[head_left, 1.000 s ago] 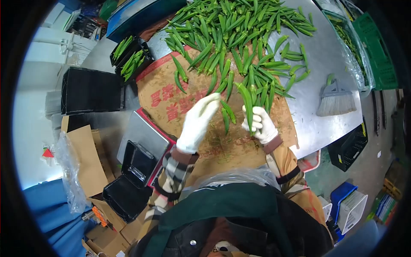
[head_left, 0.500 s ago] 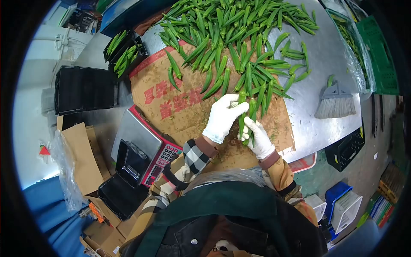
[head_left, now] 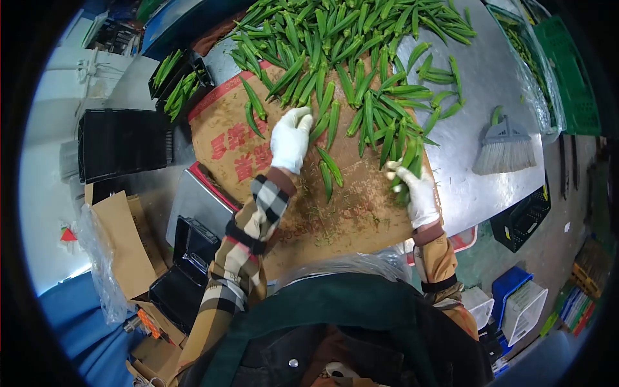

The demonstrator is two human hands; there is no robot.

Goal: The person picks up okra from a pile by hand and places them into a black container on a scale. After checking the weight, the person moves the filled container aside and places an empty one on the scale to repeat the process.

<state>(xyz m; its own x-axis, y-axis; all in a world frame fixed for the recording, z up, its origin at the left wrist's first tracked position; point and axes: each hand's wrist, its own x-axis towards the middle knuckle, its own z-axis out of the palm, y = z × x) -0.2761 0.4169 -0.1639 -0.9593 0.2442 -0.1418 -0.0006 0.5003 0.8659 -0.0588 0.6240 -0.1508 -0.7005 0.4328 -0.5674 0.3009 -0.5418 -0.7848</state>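
Observation:
My left hand (head_left: 291,140), in a white glove, is over the printed cardboard (head_left: 303,219) at the near edge of the okra pile (head_left: 335,39). Its fingers are curled together beside a few okra pods (head_left: 333,124); anything inside them is hidden. To the right, my right hand (head_left: 416,193), also gloved, has its fingers closed around okra pods (head_left: 412,157) near the cardboard's right edge. Between the hands, two loose okra pods (head_left: 331,166) lie side by side on the cardboard, among small green scraps.
A grey brush head (head_left: 506,151) lies on the metal table's right side. Left are a scale (head_left: 193,197), black trays (head_left: 126,142) and trays with okra (head_left: 180,93). A green crate (head_left: 567,71) stands at far right.
My hands have moved apart from the okra they held together: the left went left and forward, the right went right. Two pods now show on the cardboard where my left hand was.

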